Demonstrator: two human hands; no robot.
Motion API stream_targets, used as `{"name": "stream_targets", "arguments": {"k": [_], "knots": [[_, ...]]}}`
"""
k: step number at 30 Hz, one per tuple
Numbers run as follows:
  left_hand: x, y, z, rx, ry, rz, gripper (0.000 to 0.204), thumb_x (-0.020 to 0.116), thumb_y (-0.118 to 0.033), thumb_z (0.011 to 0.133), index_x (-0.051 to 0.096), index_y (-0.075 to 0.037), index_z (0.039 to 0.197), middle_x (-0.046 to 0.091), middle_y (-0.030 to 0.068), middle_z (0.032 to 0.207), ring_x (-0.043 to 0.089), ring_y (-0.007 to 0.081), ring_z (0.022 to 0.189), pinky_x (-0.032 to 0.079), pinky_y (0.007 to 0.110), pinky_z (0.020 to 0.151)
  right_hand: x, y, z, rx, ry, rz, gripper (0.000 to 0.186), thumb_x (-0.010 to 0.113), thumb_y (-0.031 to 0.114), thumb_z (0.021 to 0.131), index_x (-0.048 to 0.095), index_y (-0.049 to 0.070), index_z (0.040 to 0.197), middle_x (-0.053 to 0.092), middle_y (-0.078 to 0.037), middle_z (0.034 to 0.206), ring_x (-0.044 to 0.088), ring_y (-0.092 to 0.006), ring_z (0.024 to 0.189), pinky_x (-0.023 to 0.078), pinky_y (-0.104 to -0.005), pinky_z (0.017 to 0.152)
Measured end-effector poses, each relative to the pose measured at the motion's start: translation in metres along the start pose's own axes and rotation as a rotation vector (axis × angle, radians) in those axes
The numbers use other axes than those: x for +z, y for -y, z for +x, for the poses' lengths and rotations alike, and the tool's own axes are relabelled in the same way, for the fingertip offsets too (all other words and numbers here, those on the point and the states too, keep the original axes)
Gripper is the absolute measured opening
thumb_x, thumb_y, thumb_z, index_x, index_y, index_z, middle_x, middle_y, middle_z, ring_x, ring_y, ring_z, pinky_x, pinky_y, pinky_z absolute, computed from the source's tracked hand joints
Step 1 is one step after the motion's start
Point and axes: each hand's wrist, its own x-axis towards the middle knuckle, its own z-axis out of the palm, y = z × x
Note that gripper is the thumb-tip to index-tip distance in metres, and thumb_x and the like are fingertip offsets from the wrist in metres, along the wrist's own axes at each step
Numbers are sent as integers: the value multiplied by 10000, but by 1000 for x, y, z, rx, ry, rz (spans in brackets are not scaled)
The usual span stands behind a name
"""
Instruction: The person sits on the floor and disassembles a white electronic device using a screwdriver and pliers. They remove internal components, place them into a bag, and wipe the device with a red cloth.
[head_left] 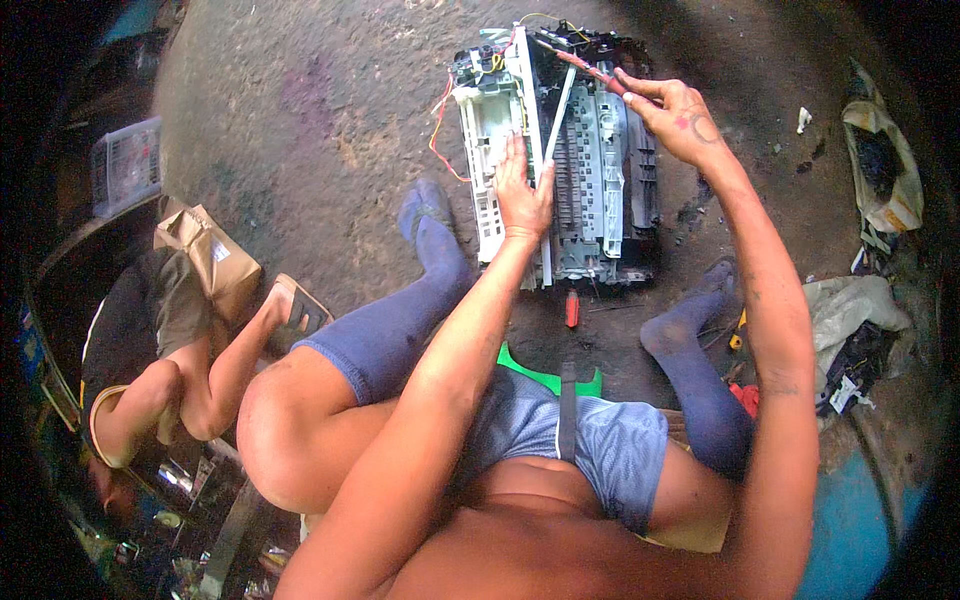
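An opened printer, stripped to its white, grey and black inner frame, lies on the ground in front of me. My left hand rests flat on its white left section, fingers stretched out and thumb beside a long pale bar. Over the far end, my right hand grips a slim red-handled tool; its tip points left toward the frame, and I cannot tell its exact kind. Red and yellow wires hang off the printer's left side. A red-handled screwdriver lies at its near edge.
A person sits at the left by a brown cardboard box. A clear plastic crate is behind. Sacks with black scraps and a pale plastic bag lie at right. A green piece is between my legs.
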Motion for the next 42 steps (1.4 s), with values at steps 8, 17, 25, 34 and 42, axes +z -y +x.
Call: {"name": "stream_targets", "arguments": {"k": [8,17,25,34,42], "knots": [[5,1,8,26,-47,-11,756,688,-363,933,413,1,1536,447,274,1542,432,429,1419,322,480,1180,-24,-29,17,-342,-33,-107,412,651,276,974,635,241,1384,726,-187,1118,732,-330,997,574,-403,879],[1,5,8,14,-84,37,753,678,-411,932,432,-32,1534,456,233,1552,497,411,1337,343,492,1150,-63,40,-72,-224,-255,-391,444,656,330,968,611,355,1409,719,-197,938,705,-398,884,565,-491,797],[-5,-8,7,168,-227,22,545,689,-295,935,574,-42,1403,577,240,1421,550,403,1294,390,448,1122,40,-131,-236,508,-678,494,438,648,332,1010,677,-5,1287,749,-67,929,646,-181,802,507,-377,726],[34,-75,63,-104,-24,222,555,786,-352,813,692,95,1128,734,252,1033,724,370,974,563,446,899,97,-270,-363,1021,-1284,123,317,717,272,936,701,-44,965,703,-171,851,644,-309,730,481,-441,709],[30,-125,8,-137,319,178,330,621,-319,960,677,-79,1178,725,217,1088,660,448,1089,489,527,994,122,-259,-356,1091,-1038,56,350,745,330,913,707,21,1072,747,-176,996,714,-348,928,527,-453,827]]}}
